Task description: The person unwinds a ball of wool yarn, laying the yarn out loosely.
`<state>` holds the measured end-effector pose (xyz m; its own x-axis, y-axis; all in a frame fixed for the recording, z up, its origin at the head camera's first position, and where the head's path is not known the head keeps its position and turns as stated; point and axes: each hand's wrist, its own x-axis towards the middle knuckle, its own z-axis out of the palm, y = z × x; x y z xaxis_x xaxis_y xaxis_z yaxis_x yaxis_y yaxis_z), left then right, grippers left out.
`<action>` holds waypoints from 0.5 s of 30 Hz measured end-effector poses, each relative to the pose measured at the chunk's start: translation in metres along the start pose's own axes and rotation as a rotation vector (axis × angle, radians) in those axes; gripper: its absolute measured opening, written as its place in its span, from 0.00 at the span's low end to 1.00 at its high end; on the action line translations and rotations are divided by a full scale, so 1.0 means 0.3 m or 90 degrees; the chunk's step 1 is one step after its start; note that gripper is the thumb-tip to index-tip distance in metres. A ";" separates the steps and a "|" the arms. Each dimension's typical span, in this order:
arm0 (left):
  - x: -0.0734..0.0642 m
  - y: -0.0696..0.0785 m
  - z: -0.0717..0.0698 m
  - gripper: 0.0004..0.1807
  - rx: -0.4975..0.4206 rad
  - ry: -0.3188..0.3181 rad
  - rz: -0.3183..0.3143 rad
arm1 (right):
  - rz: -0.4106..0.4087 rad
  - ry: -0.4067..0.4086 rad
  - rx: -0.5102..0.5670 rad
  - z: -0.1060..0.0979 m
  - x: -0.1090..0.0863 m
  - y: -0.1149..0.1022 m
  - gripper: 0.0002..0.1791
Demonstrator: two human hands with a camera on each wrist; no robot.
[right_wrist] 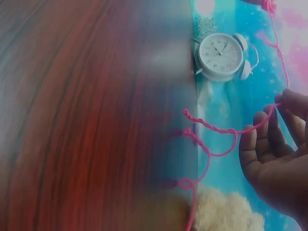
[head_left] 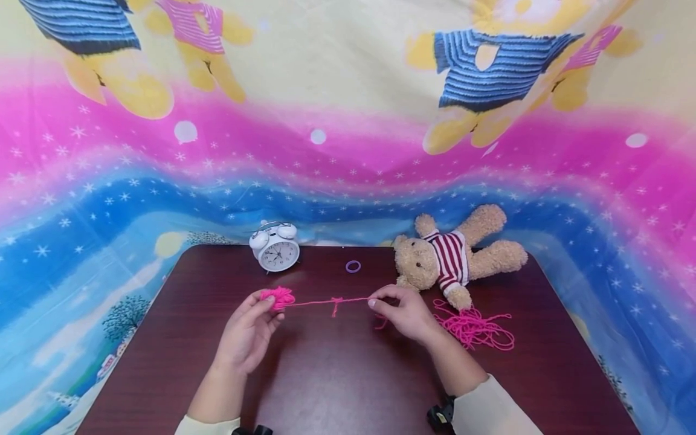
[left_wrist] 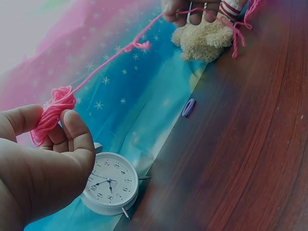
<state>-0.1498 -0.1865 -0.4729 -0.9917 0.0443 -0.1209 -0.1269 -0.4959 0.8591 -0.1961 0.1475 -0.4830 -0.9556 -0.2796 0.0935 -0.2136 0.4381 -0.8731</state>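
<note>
My left hand (head_left: pixel 247 332) pinches a small bundle of wound pink yarn (left_wrist: pixel 54 114) between thumb and fingers. From the bundle a single strand (head_left: pixel 312 302) runs taut to my right hand (head_left: pixel 405 314), which pinches it between thumb and fingertip. A knot with short tails (head_left: pixel 336 301) sits about midway along that strand. Beyond the right hand the yarn droops in loose, kinked loops (right_wrist: pixel 209 154). On the table by the right forearm lies a tangled heap of pink yarn (head_left: pixel 481 331).
A white twin-bell alarm clock (head_left: pixel 278 251) stands at the table's back left. Near the back middle lies a purple ring (head_left: pixel 353 266). A teddy bear (head_left: pixel 418 263) in a striped shirt lies at the back right, one arm against the yarn heap. Printed cloth (head_left: pixel 337 199) hangs behind the table.
</note>
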 end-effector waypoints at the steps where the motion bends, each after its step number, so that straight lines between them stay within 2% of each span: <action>1: 0.000 0.001 -0.003 0.05 0.000 0.000 0.001 | 0.000 0.003 -0.002 -0.007 -0.003 0.005 0.08; 15: -0.005 0.018 -0.044 0.05 -0.007 0.006 0.007 | 0.027 0.044 -0.027 -0.120 -0.057 0.080 0.08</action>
<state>-0.1487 -0.2006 -0.4747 -0.9927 0.0306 -0.1164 -0.1158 -0.5057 0.8549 -0.1921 0.1935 -0.4883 -0.9754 -0.2014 0.0901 -0.1792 0.4851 -0.8559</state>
